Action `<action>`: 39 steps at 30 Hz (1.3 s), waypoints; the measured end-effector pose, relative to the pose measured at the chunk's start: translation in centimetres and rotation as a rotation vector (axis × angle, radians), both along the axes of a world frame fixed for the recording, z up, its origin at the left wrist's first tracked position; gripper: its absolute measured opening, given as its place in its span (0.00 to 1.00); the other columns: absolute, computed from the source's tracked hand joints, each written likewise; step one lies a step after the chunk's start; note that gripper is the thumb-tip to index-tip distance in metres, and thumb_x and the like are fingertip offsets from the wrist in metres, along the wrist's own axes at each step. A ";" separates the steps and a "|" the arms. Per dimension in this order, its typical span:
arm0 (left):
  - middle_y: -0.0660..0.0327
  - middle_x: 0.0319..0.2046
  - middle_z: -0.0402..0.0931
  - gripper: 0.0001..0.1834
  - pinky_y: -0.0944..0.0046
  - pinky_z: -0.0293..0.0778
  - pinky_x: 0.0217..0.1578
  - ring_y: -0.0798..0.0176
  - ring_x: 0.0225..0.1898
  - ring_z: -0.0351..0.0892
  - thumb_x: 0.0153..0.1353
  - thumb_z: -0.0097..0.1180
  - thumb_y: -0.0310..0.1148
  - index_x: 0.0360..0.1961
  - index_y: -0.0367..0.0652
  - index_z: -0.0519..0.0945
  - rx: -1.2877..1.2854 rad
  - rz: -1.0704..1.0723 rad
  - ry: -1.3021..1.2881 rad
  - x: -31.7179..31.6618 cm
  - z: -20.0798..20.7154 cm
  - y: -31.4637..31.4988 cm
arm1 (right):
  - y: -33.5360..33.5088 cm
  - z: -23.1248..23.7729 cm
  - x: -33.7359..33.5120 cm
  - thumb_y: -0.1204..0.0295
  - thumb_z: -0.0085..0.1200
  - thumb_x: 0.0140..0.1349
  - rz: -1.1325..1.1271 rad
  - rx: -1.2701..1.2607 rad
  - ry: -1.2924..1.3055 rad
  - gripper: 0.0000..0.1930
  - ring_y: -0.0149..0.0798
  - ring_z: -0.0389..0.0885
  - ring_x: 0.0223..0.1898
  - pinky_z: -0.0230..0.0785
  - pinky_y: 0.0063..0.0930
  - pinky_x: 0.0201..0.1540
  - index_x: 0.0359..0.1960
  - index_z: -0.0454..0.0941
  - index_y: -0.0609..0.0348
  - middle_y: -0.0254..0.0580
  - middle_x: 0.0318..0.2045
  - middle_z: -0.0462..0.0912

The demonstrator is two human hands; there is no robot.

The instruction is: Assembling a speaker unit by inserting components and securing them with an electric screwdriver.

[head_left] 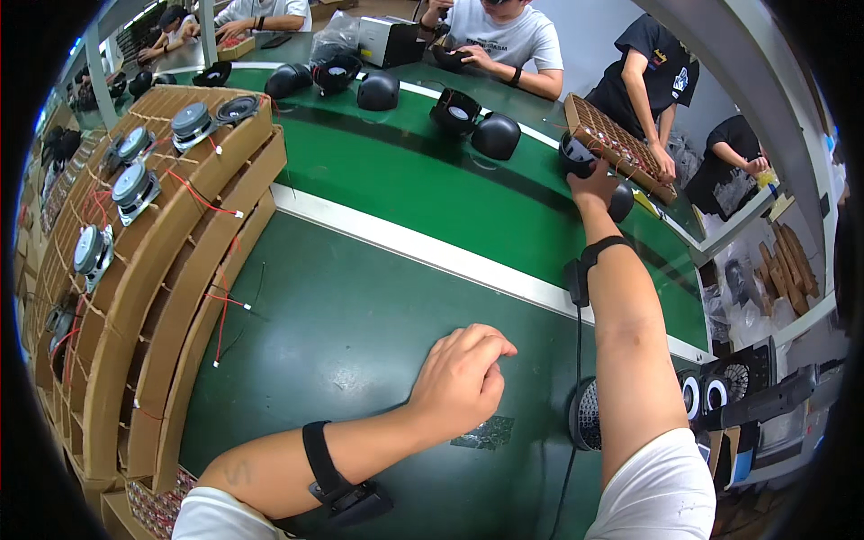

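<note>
My right arm stretches over the green conveyor belt (396, 198). At its far right, my right hand (594, 186) grips the rim of a rounded black speaker housing (574, 155), whose open side shows a grey-white inside. Another black housing (621, 202) stands just beside that hand. Over the dark green worktable (315, 297), my left hand (461, 378) is loosely closed with the fingers curled; no object shows in it. On the belt's far part lie several more black housings, among them a round one (495, 136) and an open one (455, 112).
Stacked cardboard trays (180, 297) at left carry speaker drivers (134, 186) with red wires hanging over the edge. A round mesh-fronted speaker part (588, 414) stands by my right forearm. Across the belt, one person handles a black housing; another holds a divided cardboard tray (621, 148).
</note>
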State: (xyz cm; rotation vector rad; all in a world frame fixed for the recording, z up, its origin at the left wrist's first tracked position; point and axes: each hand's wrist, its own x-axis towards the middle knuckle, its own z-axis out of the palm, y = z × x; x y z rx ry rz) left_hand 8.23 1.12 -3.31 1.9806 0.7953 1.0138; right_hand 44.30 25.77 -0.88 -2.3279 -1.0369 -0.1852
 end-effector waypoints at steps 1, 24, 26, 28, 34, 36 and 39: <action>0.56 0.47 0.76 0.13 0.52 0.68 0.52 0.50 0.50 0.74 0.56 0.51 0.22 0.42 0.41 0.80 0.001 0.003 0.013 0.0 -0.1 0.0 | 0.1 0.1 -0.8 0.53 0.71 0.45 0.005 -0.008 -0.001 0.43 0.58 0.68 0.65 0.64 0.40 0.67 0.65 0.66 0.44 0.54 0.67 0.63; 0.53 0.45 0.76 0.13 0.58 0.73 0.47 0.50 0.48 0.77 0.53 0.52 0.20 0.42 0.38 0.79 0.059 -0.006 -0.083 0.1 -1.3 0.8 | -11.2 5.3 -9.7 0.44 0.73 0.43 0.383 0.018 0.355 0.38 0.36 0.80 0.35 0.72 0.29 0.39 0.41 0.79 0.71 0.45 0.33 0.82; 0.55 0.46 0.76 0.14 0.60 0.72 0.49 0.54 0.49 0.77 0.54 0.52 0.20 0.43 0.38 0.78 0.090 0.039 -0.173 0.6 -1.2 1.5 | -15.6 5.9 -12.4 0.46 0.74 0.44 0.454 0.087 0.430 0.34 0.32 0.77 0.33 0.70 0.27 0.36 0.36 0.79 0.67 0.42 0.29 0.81; 0.57 0.49 0.74 0.17 0.61 0.69 0.52 0.60 0.52 0.74 0.56 0.53 0.21 0.48 0.39 0.76 0.107 0.169 -0.288 -0.1 -1.3 2.0 | -20.0 5.9 -16.0 0.49 0.75 0.43 0.517 0.115 0.445 0.28 0.30 0.75 0.32 0.69 0.26 0.36 0.30 0.76 0.61 0.39 0.27 0.80; 0.59 0.58 0.68 0.26 0.54 0.61 0.61 0.57 0.61 0.65 0.54 0.57 0.26 0.57 0.44 0.71 -0.062 0.068 -0.376 -3.9 2.6 2.6 | -34.0 4.6 -18.9 0.69 0.78 0.41 0.793 0.108 0.674 0.23 0.35 0.75 0.53 0.73 0.32 0.53 0.31 0.71 0.57 0.42 0.55 0.74; 0.57 0.62 0.66 0.30 0.53 0.60 0.63 0.54 0.66 0.61 0.53 0.58 0.27 0.60 0.46 0.70 -0.207 -0.197 -0.320 -5.0 2.9 1.3 | -36.7 4.2 -18.6 0.72 0.77 0.39 0.924 0.101 0.644 0.23 0.39 0.74 0.59 0.73 0.32 0.56 0.31 0.72 0.58 0.47 0.59 0.73; 0.47 0.69 0.56 0.38 0.53 0.57 0.66 0.52 0.70 0.57 0.49 0.66 0.31 0.64 0.42 0.68 -0.036 -0.527 -0.063 -6.5 2.8 0.0 | -38.9 4.0 -17.7 0.78 0.77 0.37 1.033 0.025 0.716 0.23 0.40 0.74 0.60 0.74 0.30 0.54 0.31 0.72 0.58 0.50 0.63 0.70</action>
